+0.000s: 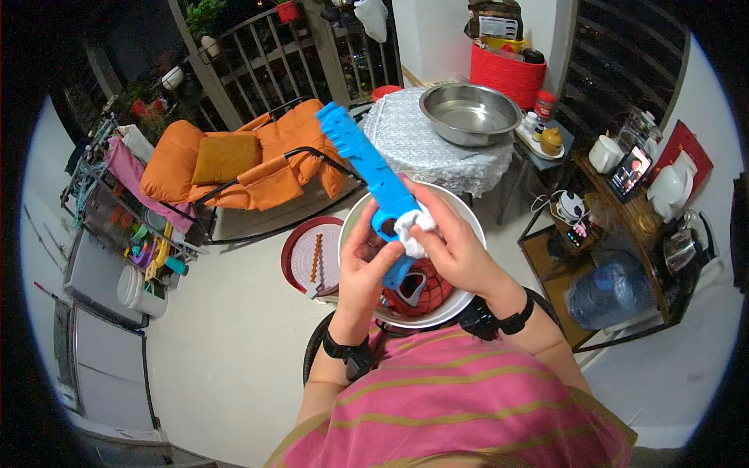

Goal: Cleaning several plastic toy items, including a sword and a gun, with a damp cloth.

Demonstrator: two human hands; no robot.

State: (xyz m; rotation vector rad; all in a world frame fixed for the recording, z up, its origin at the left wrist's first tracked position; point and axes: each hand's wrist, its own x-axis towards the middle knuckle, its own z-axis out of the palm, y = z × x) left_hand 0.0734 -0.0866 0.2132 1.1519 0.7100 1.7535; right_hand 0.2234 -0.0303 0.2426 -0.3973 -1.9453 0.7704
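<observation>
A blue plastic toy gun (374,169) is held up between both hands, its long end slanting away to the upper left. My left hand (363,251) grips it around the ring-shaped trigger guard, with the thumb in front. My right hand (453,240) holds its near right side and presses a crumpled white cloth or tissue (414,225) against it. Below the hands, a white round tub (477,234) sits before me. A red mask (430,298) with black web lines and a white-grey eye lies inside, partly covered by the hands and the toy's grip.
A red-rimmed lid or basin (292,251), with a brown stick (316,257) across it, lies left of the tub. A steel basin (471,111) stands on a lace-covered table (404,134). An orange reclining chair (251,158) is at the left, a wooden shelf (620,216) at the right.
</observation>
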